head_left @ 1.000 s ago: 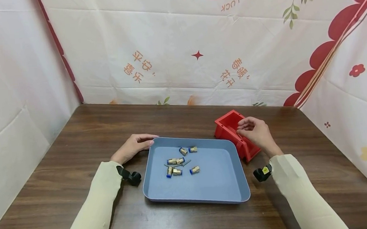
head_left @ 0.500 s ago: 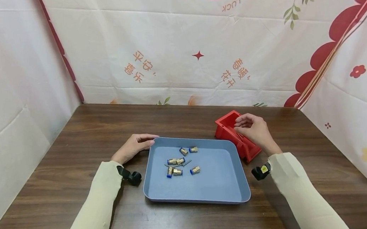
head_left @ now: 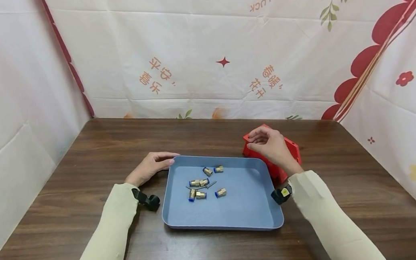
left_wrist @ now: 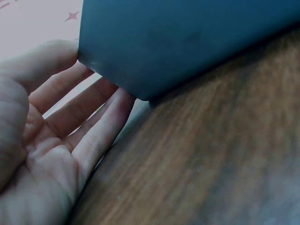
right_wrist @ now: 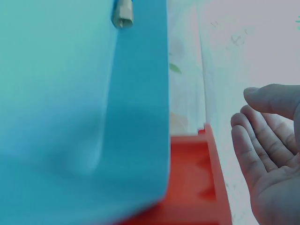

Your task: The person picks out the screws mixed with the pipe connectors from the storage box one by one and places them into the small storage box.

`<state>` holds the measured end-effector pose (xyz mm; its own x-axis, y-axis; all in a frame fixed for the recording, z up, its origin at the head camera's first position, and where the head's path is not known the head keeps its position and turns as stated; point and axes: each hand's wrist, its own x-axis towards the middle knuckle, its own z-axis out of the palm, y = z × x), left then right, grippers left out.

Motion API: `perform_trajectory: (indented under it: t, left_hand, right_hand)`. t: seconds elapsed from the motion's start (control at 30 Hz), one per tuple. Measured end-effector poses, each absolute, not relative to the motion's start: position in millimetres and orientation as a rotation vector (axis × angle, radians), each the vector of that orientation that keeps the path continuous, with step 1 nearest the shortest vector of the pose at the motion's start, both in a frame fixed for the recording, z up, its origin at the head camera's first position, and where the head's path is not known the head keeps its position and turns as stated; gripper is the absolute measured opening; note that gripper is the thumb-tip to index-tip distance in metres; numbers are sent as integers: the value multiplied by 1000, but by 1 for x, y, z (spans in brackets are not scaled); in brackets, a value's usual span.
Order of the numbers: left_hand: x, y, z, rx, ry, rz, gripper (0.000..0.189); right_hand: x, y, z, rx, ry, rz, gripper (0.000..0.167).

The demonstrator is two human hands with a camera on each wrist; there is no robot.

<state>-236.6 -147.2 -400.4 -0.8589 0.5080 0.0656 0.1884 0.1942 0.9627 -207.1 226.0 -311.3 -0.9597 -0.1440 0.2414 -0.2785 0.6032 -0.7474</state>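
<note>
A blue-grey tray (head_left: 242, 212) holds several brass fittings (head_left: 220, 192) with blue collars and a few thin grey metal pins (head_left: 212, 184). My left hand (head_left: 150, 168) rests at the tray's back left corner; in the left wrist view its thumb and fairly straight fingers touch the corner from outside. A red bin (head_left: 292, 148) stands against the tray's right side. Over that bin is my right hand (head_left: 272, 145), covering much of it in the head view. The right wrist view shows its fingers loosely bent, thumb apart, nothing between them.
Everything stands on a brown wood-grain table (head_left: 121, 140). A white printed cloth (head_left: 204, 82) hangs behind it and along both sides. Each wrist carries a black camera mount; the right one (head_left: 281, 195) overlaps the tray's right rim in the head view.
My right hand has moved left over the red bin, toward the tray's back right corner. The left hand, tray and fittings have stayed in place.
</note>
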Motion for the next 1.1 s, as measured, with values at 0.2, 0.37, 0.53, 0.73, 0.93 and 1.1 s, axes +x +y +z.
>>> perform_trajectory:
  t: [0.2, 0.37, 0.53, 0.73, 0.93, 1.1]
  left_hand:
    - [-239, -148, -403, 648, 2178, 1732, 40]
    - [-239, -149, -403, 640, 2188, 1727, 40]
    - [-239, -148, -402, 636, 2189, 1719, 41]
    - [-241, -147, -402, 647, 2185, 1719, 41]
    - [-240, -147, -401, 643, 2183, 1724, 40]
    - [-239, -148, -401, 640, 2186, 1723, 40]
  right_hand:
    - [-209, 209, -323, 429, -2683, 1280, 28]
    - [-209, 197, -330, 482, -2676, 1300, 30]
    - [-206, 187, -336, 504, -2693, 1337, 28]
    - [-203, 180, -345, 577, -2695, 1362, 28]
    - [-201, 175, -347, 594, -2722, 1388, 29]
    - [-201, 171, -349, 677, -2758, 1391, 28]
